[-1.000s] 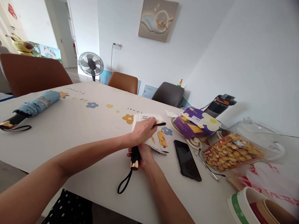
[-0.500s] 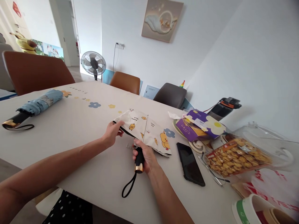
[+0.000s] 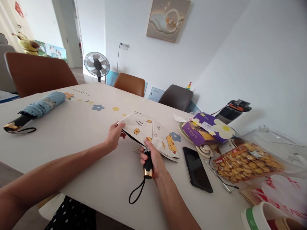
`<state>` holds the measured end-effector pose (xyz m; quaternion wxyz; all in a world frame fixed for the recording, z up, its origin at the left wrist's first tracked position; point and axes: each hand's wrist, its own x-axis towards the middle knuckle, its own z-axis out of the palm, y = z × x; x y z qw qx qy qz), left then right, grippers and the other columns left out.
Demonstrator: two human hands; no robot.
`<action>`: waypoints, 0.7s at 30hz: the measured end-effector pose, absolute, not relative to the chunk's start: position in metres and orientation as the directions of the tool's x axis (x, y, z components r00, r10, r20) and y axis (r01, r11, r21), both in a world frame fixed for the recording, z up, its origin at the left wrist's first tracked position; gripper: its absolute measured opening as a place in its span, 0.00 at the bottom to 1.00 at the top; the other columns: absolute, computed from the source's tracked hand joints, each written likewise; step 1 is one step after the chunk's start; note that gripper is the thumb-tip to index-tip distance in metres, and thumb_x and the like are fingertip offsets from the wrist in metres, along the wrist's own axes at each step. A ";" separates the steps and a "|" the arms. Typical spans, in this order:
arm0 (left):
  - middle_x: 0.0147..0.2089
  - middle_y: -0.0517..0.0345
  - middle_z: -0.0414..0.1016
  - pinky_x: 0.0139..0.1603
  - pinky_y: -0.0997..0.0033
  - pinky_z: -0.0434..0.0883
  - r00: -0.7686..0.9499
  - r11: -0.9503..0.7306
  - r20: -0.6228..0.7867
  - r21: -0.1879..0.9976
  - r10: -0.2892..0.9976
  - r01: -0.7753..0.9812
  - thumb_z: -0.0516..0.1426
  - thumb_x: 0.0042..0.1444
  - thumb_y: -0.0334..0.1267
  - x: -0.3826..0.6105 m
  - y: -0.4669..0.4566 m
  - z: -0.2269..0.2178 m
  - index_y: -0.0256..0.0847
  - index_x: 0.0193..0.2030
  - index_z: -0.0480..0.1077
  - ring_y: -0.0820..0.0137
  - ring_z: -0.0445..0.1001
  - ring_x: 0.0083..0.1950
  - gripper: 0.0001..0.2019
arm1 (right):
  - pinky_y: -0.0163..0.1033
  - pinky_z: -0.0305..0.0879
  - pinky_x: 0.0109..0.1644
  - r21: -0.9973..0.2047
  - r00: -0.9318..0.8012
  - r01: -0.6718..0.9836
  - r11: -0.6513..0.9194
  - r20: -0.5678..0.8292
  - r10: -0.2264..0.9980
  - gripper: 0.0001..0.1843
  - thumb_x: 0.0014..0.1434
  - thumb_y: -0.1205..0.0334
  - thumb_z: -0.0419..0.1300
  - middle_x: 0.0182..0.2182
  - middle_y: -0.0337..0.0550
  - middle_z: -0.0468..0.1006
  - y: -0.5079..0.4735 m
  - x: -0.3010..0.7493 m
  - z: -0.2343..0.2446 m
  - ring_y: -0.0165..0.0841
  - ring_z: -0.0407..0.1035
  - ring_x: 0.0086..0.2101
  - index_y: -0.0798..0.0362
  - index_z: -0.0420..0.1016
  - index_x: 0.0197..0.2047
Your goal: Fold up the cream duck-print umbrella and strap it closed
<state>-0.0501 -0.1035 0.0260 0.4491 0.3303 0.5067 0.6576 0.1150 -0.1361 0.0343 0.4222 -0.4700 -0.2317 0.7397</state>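
Observation:
A cream folding umbrella (image 3: 144, 127) printed with yellow ducks lies loosely folded in front of me, its canopy fanned out above the table. My left hand (image 3: 115, 135) pinches the canopy's left edge between thumb and fingers. Around the black and gold handle, near the canopy's lower edge, my right hand (image 3: 152, 158) is closed, its thumb up against the fabric. A black wrist strap (image 3: 137, 191) hangs from the handle's end. To the left, a rolled blue umbrella (image 3: 43, 103) with a similar black and gold handle rests on the table, apart from both hands.
A black phone (image 3: 197, 169) lies right of my right hand, beside glasses (image 3: 222, 179). Behind them are a purple tissue box (image 3: 203, 129), a clear tub of cookies (image 3: 249, 161) and a black bottle (image 3: 231, 111). A white-green roll (image 3: 255, 217) stands at the near right corner.
My right hand and the handle have shifted slightly right, and the thumb now lies higher on the canopy's lower edge. The left hand keeps its pinch. The view has turned a little.

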 end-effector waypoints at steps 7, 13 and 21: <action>0.20 0.64 0.57 0.21 0.74 0.62 -0.334 0.010 -0.053 0.992 0.941 -0.128 0.52 0.47 0.40 -0.052 -0.102 0.021 0.40 0.21 0.56 0.76 0.61 0.20 0.10 | 0.30 0.53 0.13 -0.831 -0.104 -0.230 -0.506 -0.496 0.862 0.17 0.50 0.50 0.60 0.10 0.34 0.60 -0.133 0.122 0.040 0.24 0.55 0.11 0.55 0.64 0.23; 0.29 0.60 0.65 0.31 0.70 0.64 -0.359 0.119 -0.021 0.960 0.933 0.254 0.52 0.47 0.38 -0.055 -0.096 0.012 0.41 0.28 0.61 0.71 0.66 0.31 0.04 | 0.30 0.53 0.14 -0.853 -0.111 -0.212 -0.477 -0.464 0.879 0.17 0.50 0.50 0.60 0.09 0.34 0.61 -0.133 0.124 0.040 0.25 0.55 0.10 0.56 0.63 0.23; 0.55 0.53 0.65 0.50 0.62 0.64 -0.293 -0.172 0.264 0.937 0.919 0.305 0.50 0.50 0.34 -0.034 -0.104 0.021 0.44 0.48 0.62 0.63 0.64 0.55 0.16 | 0.31 0.55 0.12 -0.857 -0.168 -0.162 -0.489 -0.464 0.870 0.15 0.49 0.53 0.61 0.12 0.33 0.61 -0.145 0.113 0.045 0.24 0.54 0.11 0.56 0.64 0.23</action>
